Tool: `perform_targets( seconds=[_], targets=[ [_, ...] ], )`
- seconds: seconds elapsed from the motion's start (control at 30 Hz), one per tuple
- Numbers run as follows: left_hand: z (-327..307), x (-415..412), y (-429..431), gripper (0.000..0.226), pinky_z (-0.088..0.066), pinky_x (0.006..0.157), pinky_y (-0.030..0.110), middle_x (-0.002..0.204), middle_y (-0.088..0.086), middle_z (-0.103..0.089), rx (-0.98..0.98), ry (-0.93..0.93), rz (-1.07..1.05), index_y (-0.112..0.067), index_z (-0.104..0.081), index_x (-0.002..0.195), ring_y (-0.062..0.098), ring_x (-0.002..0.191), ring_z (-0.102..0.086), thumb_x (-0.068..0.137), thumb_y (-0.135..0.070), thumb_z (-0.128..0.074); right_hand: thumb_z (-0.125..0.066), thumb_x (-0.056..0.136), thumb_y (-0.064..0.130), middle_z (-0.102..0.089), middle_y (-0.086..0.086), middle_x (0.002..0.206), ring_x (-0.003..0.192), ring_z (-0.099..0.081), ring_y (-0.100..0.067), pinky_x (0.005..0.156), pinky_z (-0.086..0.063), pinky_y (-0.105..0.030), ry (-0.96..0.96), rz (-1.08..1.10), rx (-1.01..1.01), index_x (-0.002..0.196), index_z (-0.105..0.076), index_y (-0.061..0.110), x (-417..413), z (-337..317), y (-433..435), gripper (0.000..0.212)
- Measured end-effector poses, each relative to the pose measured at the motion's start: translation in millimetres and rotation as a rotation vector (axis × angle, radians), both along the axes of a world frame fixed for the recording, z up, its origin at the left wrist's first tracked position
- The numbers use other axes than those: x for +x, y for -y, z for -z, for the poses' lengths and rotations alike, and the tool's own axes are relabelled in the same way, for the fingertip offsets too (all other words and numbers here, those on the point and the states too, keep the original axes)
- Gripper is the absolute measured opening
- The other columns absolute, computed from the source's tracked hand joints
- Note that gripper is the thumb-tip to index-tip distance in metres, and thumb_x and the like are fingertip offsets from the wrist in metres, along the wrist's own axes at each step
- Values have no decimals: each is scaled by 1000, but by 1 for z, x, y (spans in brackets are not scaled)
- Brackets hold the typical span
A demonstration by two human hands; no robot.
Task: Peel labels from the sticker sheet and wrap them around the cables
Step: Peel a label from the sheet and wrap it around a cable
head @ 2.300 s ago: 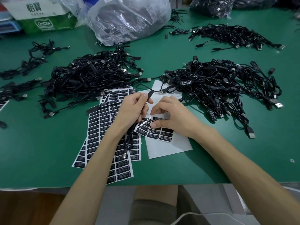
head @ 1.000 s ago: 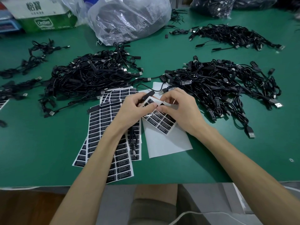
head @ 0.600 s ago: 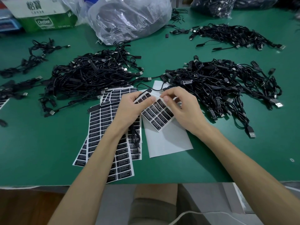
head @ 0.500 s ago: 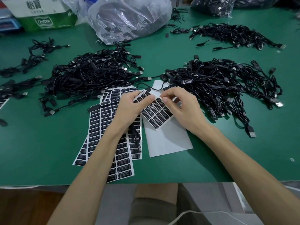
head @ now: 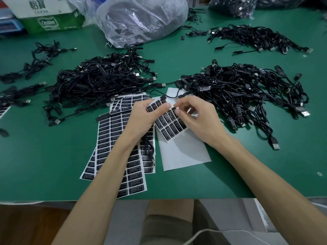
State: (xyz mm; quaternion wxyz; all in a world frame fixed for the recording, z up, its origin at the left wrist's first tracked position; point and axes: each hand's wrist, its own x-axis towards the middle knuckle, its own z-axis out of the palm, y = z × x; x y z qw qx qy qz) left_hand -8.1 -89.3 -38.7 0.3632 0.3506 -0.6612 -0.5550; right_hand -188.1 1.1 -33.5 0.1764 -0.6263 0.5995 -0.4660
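Observation:
My left hand [head: 144, 117] holds a small sticker sheet [head: 169, 122] of black labels, lifted off the table, with the thumb pressed on its top. A black cable [head: 149, 151] hangs from under the same hand, its plug end [head: 162, 97] sticking out past the fingers. My right hand [head: 198, 119] pinches a label at the sheet's upper right edge with thumb and forefinger. More label sheets [head: 115, 138] lie fanned beneath my left arm.
A white backing sheet [head: 184, 152] lies under the hands. Cable piles sit at left [head: 99, 80], right [head: 244, 92] and far right [head: 253, 36]. A plastic bag [head: 141, 16] and a green box [head: 51, 20] stand at the back. The table's front edge [head: 159, 198] is near.
The small sticker sheet was lifted off the white backing sheet and turned. My right hand moved from pressing it down to pinching a label at its upper edge.

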Motion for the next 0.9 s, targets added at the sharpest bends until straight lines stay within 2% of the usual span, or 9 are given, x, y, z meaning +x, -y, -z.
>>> perform_targets(
  seconds=[0.1, 0.23, 0.37, 0.5, 0.6, 0.67, 0.77, 0.9],
  targets=[
    [1, -1, 1, 11, -59, 72, 30, 90, 13, -78, -27, 10, -3, -18, -79, 90, 18, 79, -72, 93, -28, -77, -72, 96, 16, -68, 4, 92, 85, -60, -12, 80, -49, -26, -41, 8, -22, 105, -71, 15, 0, 0, 0, 9],
    [2, -1, 1, 11, -58, 70, 29, 87, 9, -78, -14, 14, 14, -18, -79, 88, 18, 77, -72, 93, -28, -78, -73, 95, 13, -67, 3, 92, 85, -60, -11, 81, -51, -29, -59, 22, -47, 102, -71, 14, 1, 1, 0, 7],
    [4, -1, 3, 21, -57, 74, 38, 92, 17, -77, -5, 30, 12, -6, -76, 92, 21, 78, -70, 92, -28, -78, -73, 94, 13, -68, 3, 89, 84, -61, -14, 79, -52, -36, -66, 35, -62, 100, -71, 15, 2, 2, 0, 6],
    [3, -1, 3, 18, -57, 76, 38, 92, 16, -77, -6, 39, 14, -8, -76, 92, 21, 78, -71, 93, -26, -77, -73, 94, 12, -68, 6, 88, 83, -61, -12, 78, -53, -37, -88, 41, -86, 97, -70, 16, 1, 2, 0, 7],
    [2, -1, 1, 15, -56, 72, 33, 86, 10, -77, -23, 41, 24, -13, -76, 86, 19, 75, -70, 94, -26, -77, -73, 94, 13, -68, 6, 91, 86, -61, -12, 79, -52, -35, -89, 38, -96, 99, -69, 16, 2, 2, 0, 8],
    [0, -1, 0, 22, -51, 65, 27, 76, 5, -71, -52, 65, 50, -14, -72, 77, 16, 67, -62, 94, -28, -77, -71, 96, 16, -68, 4, 96, 92, -63, -15, 81, -51, -32, -79, 19, -114, 107, -69, 16, 3, 1, 0, 11],
    [-1, -3, -3, 46, -30, 53, 18, 57, -9, -44, -104, 116, 100, -18, -53, 58, 9, 53, -37, 93, -32, -78, -65, 100, 13, -66, 2, 98, 92, -62, -15, 81, -51, -29, -75, -8, -154, 112, -69, 14, 6, 0, 1, 13],
    [-1, -4, -5, 54, -21, 52, 25, 55, -4, -37, -100, 158, 159, -5, -50, 59, 16, 53, -29, 87, -38, -82, -64, 101, 12, -66, 3, 96, 88, -60, -13, 78, -52, -35, -69, 4, -160, 104, -68, 12, 8, -2, 0, 6]
  ],
)
